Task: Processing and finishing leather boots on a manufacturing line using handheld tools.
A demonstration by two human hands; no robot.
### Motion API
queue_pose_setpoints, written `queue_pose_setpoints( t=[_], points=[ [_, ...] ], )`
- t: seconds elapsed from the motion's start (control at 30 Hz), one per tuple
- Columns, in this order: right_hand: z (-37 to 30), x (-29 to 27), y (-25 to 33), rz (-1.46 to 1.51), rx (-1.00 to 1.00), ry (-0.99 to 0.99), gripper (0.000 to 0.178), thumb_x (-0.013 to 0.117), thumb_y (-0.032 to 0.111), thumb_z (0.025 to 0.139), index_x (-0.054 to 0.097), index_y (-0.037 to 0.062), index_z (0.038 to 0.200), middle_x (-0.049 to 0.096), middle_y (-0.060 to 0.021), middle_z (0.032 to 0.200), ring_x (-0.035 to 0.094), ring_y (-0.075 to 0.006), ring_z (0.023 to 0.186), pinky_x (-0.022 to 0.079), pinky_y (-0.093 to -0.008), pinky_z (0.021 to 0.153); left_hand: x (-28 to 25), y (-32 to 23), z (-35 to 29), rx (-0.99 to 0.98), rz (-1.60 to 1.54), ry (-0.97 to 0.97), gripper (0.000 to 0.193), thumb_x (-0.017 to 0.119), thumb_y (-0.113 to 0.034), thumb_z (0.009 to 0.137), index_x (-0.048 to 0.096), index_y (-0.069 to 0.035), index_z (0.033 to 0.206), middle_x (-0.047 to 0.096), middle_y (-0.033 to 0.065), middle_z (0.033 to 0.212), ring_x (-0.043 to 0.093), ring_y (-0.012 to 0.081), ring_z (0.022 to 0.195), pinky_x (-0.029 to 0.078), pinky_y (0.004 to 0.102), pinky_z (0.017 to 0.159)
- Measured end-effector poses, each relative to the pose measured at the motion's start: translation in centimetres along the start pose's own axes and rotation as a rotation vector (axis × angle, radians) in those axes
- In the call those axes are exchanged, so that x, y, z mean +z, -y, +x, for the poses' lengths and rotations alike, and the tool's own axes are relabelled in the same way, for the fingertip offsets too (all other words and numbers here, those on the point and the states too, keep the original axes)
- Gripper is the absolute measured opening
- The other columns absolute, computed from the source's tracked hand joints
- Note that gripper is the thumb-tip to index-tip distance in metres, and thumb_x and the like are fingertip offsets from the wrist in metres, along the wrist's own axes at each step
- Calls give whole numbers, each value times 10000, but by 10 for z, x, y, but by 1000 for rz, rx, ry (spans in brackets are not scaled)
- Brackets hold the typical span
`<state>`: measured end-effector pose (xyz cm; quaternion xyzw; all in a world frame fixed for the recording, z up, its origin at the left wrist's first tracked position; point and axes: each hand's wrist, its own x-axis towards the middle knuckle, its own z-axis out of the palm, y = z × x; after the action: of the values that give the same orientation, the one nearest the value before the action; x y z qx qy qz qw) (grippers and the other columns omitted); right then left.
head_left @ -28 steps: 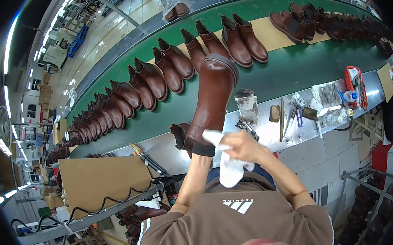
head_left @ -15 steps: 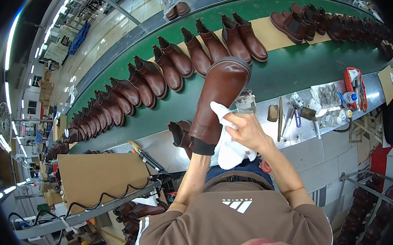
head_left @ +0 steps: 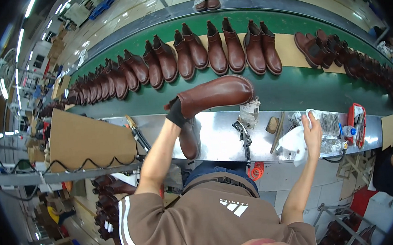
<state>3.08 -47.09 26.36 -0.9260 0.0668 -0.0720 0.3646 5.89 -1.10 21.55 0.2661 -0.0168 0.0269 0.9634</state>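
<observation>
Boot (head_left: 217, 93) sleeved over my left hand, long axis crosswise, toe pointing right; that grip hidden inside, cannot tell its closure. My right hand (head_left: 313, 137), pinching white cloth (head_left: 293, 144), beyond toe, well apart, over table (head_left: 216, 141).

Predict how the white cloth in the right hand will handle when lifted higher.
The white cloth is probably floppy: it spreads loosely from the right hand. It's likely light, since it looks thin. It seems unlikely to roll, having no firm, round shape.
</observation>
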Motion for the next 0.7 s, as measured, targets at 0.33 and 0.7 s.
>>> queue_pose_setpoints(
  t=[0.33,0.7],
  points=[
    [-95,131,-16,268,-202,676,573,807,289,649,586,-54,1050,618,-173,872,590,-289,788,478,-383,728,-18,-76,39,47,166,96,390,445,-179,940,426,12,1280,521,133,1240,523,211,1094,403,322,983],
    [-108,161,2,661,184,503,202,656,170,845,607,-25,857,612,-52,757,545,-92,702,436,-266,613,-18,-75,76,-15,348,241,394,457,-178,934,426,12,1277,524,131,1235,529,204,1084,406,318,979]
  ],
)
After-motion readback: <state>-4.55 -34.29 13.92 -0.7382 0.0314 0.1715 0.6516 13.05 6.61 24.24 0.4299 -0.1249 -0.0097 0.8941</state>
